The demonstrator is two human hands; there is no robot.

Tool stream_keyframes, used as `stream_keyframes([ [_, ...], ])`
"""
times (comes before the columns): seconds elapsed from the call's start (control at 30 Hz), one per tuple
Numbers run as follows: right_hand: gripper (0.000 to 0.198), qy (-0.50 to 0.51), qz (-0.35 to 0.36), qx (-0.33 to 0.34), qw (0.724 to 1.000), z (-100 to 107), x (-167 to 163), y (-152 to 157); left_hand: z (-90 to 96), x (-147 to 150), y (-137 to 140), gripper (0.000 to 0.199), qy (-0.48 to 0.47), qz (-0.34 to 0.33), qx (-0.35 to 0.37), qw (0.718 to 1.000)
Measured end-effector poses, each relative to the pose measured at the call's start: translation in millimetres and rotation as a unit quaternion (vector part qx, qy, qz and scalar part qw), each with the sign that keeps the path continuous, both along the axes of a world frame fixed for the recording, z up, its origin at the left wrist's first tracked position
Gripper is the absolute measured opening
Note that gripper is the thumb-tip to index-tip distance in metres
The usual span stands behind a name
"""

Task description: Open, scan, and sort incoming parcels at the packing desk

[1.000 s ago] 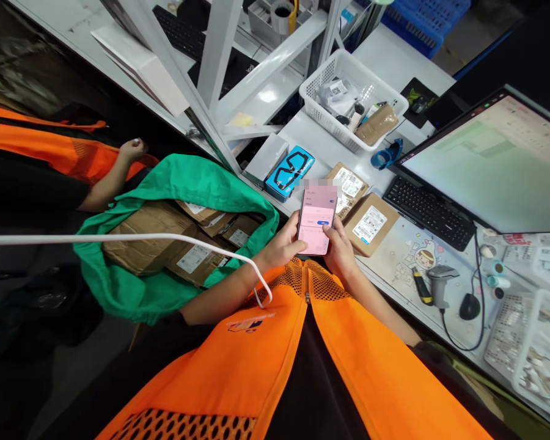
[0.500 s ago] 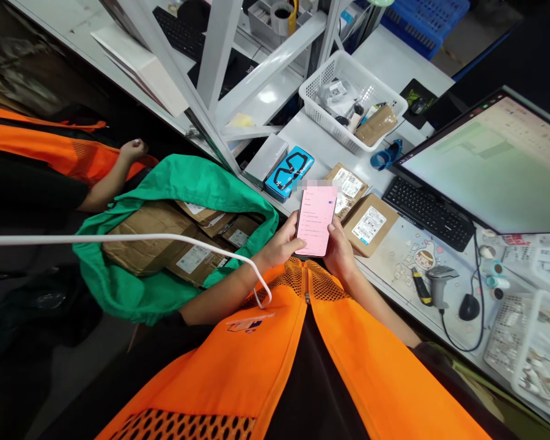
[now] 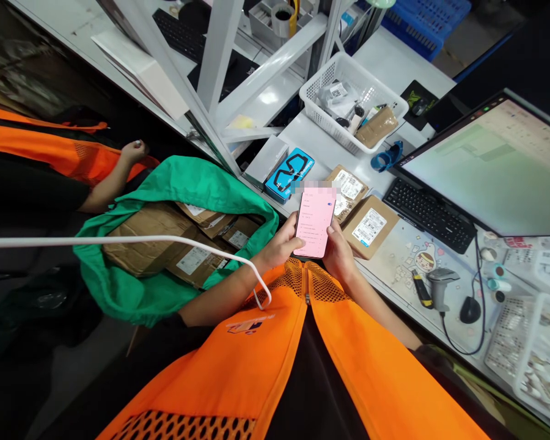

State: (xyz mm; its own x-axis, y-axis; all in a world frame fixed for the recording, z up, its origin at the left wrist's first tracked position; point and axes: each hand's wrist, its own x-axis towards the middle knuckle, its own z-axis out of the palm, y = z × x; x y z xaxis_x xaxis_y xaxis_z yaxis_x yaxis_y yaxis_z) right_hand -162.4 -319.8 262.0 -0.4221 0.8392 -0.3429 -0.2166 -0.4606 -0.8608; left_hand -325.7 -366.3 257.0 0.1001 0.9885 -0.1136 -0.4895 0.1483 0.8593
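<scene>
A smartphone [image 3: 315, 223] with a lit pink screen is held upright in front of my orange vest [image 3: 238, 342]. My left hand [image 3: 282, 244] grips its left edge, the thumb lying over the lower corner of the screen. On the opposite edge, my right hand [image 3: 340, 250] is closed round the phone with its thumb at the side. The fingers behind the phone are hidden. Just beyond it lie two labelled brown parcels [image 3: 370, 226] and a blue box [image 3: 289, 174] with a black pattern.
At left, a green bag [image 3: 174, 174] holds several cardboard boxes; beside it is another person's hand [image 3: 135, 151]. A white cable [image 3: 165, 241] crosses before me. The desk carries a white basket [image 3: 316, 116], keyboard [image 3: 428, 214], monitor [image 3: 490, 165], barcode scanner [image 3: 440, 284] and mouse [image 3: 470, 310].
The list on the phone screen shows different lines than before. Both hands keep the same grip and place; the surroundings shift only very slightly.
</scene>
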Motion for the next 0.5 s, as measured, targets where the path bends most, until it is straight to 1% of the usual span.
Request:
stream_keyframes([
  [0.2,0.050,0.029,0.007,-0.030,0.999,-1.4,1.0,0.1,-2.8,0.4,2.3,0.063,-0.007,0.012,-0.010,1.000],
  [0.33,0.054,0.024,0.020,-0.041,0.999,-0.3,1.7,0.8,-5.1,0.9,2.4,0.061,-0.031,0.017,-0.030,0.999],
  [0.5,0.061,0.021,0.061,-0.039,0.997,-0.7,2.1,2.9,-9.9,0.5,2.3,0.065,-0.054,0.027,-0.053,0.997],
])
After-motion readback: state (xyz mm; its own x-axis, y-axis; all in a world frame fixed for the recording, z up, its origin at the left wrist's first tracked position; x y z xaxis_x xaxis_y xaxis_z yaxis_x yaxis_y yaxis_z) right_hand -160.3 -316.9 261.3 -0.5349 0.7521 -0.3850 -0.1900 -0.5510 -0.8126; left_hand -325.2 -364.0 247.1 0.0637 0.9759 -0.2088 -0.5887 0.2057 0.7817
